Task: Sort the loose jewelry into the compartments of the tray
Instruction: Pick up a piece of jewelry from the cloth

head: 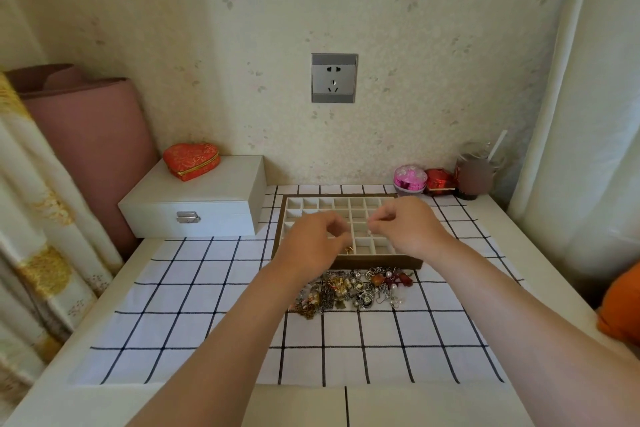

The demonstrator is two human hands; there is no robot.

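Observation:
A wooden tray (381, 262) with many small pale compartments lies on the checked cloth near the wall. One gold piece (348, 249) sits in a front compartment. Just in front of the tray is a tangled pile of loose jewelry (353, 289): chains, pearls, red beads and rings. Both of my hands hover over the tray. My left hand (310, 243) has its fingers curled toward the right, and what its fingertips hold is hidden. My right hand (405, 225) pinches a tiny pale piece (369, 231) at its fingertips above the middle compartments.
A white latched box (194, 208) with a red heart-shaped pouch (191, 160) on it stands at the left. At the back right are a pink tin (410, 178), a red box (439, 181) and a cup with a straw (474, 173). An orange object (621, 308) lies at the right edge.

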